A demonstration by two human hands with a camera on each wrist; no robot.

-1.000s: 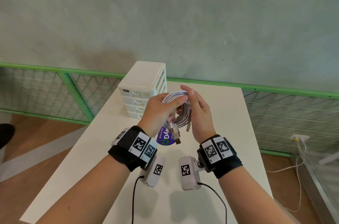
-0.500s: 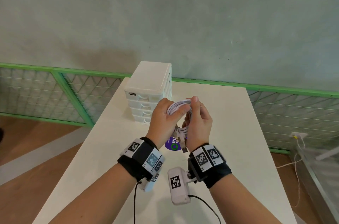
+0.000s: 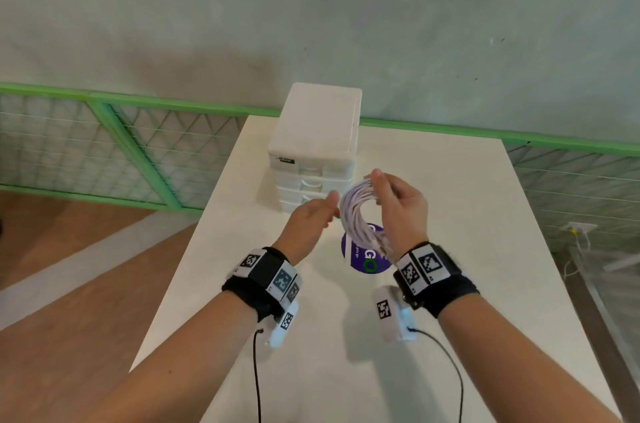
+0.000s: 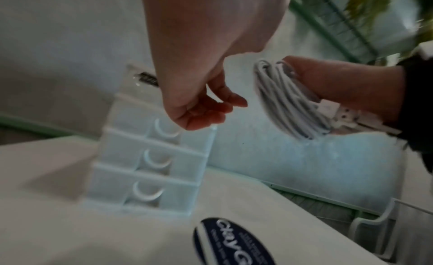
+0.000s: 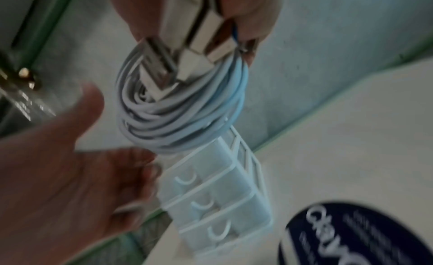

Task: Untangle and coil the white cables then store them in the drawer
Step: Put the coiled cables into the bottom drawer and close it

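A coil of white cables [image 3: 356, 215] [image 4: 283, 102] [image 5: 178, 109] hangs above the white table [image 3: 450, 215], held by my right hand [image 3: 398, 208], whose fingers curl round the loops and the plugs [image 5: 194, 47]. My left hand [image 3: 311, 218] [image 4: 206, 109] is just left of the coil, apart from it, fingers loosely curled and holding nothing. It hovers in front of the white drawer unit [image 3: 315, 152] [image 4: 150, 158] [image 5: 218, 195], whose drawers are all closed.
A round purple sticker [image 3: 367, 254] lies on the table under the coil. A green-framed mesh fence [image 3: 104, 145] runs behind and beside the table. Black wires trail from both wrist cameras over the near part of the table.
My left hand has let go of the coil and moved left toward the drawer unit. The right hand now holds the coil alone. The head view has shifted closer to the unit.
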